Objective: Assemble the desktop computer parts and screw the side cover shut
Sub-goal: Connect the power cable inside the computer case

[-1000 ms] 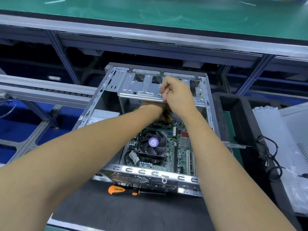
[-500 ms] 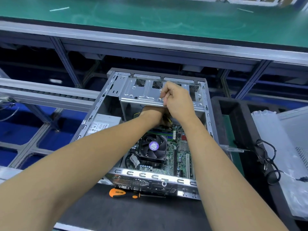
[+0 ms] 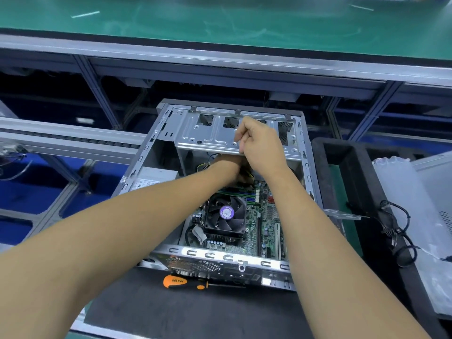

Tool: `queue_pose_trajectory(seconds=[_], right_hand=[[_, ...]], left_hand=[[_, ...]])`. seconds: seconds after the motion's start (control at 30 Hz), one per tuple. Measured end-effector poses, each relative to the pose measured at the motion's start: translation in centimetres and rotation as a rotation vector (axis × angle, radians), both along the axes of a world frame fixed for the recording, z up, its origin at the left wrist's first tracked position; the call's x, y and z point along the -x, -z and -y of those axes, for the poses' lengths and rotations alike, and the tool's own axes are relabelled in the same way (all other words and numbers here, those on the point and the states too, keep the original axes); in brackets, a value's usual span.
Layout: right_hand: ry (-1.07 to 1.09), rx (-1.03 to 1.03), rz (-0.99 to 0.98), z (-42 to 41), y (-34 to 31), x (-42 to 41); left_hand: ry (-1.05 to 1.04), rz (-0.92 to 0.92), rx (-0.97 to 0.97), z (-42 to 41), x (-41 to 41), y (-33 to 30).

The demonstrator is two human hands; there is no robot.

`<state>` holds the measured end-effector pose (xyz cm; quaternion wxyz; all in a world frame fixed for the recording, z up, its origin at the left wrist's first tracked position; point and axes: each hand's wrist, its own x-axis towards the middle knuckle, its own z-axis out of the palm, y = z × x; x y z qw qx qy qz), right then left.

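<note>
An open grey computer case point(image 3: 137, 167) lies on a black mat, its motherboard point(image 3: 269, 223) and black CPU fan point(image 3: 226, 214) exposed. A silver drive cage point(image 3: 208, 138) spans the far end. My right hand point(image 3: 259, 145) is curled over the cage's near edge, fingers closed on the metal. My left hand point(image 3: 234, 167) reaches under the cage among yellow and black cables; its fingers are hidden by the cage and my right wrist. An orange-handled screwdriver point(image 3: 181, 282) lies on the mat in front of the case.
A black foam tray point(image 3: 349, 152) stands right of the case, with a black cable bundle point(image 3: 398, 231) and a plastic-wrapped grey panel point(image 3: 415, 216) beyond it. A conveyor rail point(image 3: 68, 140) runs at left. A green bench top point(image 3: 220, 23) lies at the far side.
The view has dropped slightly, so the case sits lower in frame. Both hands stay at the drive cage, the left still tucked under it.
</note>
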<state>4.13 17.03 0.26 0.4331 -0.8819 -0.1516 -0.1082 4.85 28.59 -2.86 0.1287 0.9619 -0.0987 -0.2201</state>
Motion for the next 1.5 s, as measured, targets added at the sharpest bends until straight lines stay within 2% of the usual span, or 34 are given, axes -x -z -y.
queue_pose_trajectory(seconds=[0.13, 0.27, 0.37, 0.53, 0.7, 0.77, 0.97, 1.03, 1.17, 1.33, 1.5], right_hand=[[-0.010, 0.004, -0.004, 0.0, 0.2, 0.1], [0.002, -0.017, -0.024, 0.2, 0.1, -0.1], [0.007, -0.033, -0.034, 0.1, 0.2, -0.1], [0.011, -0.059, -0.052, -0.1, 0.3, -0.3], [-0.002, -0.084, -0.068, 0.0, 0.5, -0.6], [-0.006, -0.089, -0.072, -0.1, 0.5, -0.6], [-0.002, -0.088, -0.068, 0.0, 0.5, -0.7], [-0.004, -0.093, -0.071, 0.0, 0.5, -0.7], [-0.008, -0.088, -0.068, 0.0, 0.5, -0.6], [-0.007, -0.098, -0.063, 0.0, 0.6, -0.6], [-0.012, -0.100, -0.065, 0.0, 0.5, -0.6]], left_hand=[[0.032, -0.183, -0.270, -1.6, -1.3, -0.8], [0.123, -0.151, -0.485, -3.1, -0.5, -0.8], [0.090, -0.176, -0.541, -3.9, -0.6, -1.1], [0.030, -0.195, -0.499, -4.3, -0.7, -1.4], [-0.057, -0.270, -0.254, -3.8, -1.3, -0.5], [-0.069, -0.295, -0.222, -3.5, -1.2, -0.4], [-0.077, -0.211, -0.127, -4.1, -1.4, -0.2], [-0.057, -0.183, -0.044, -4.1, -1.3, -0.3], [-0.090, -0.219, -0.133, -4.1, -1.5, -0.3], [-0.035, -0.220, -0.123, -3.9, -1.6, 0.2], [-0.005, -0.038, -0.158, -4.0, -1.5, 0.4]])
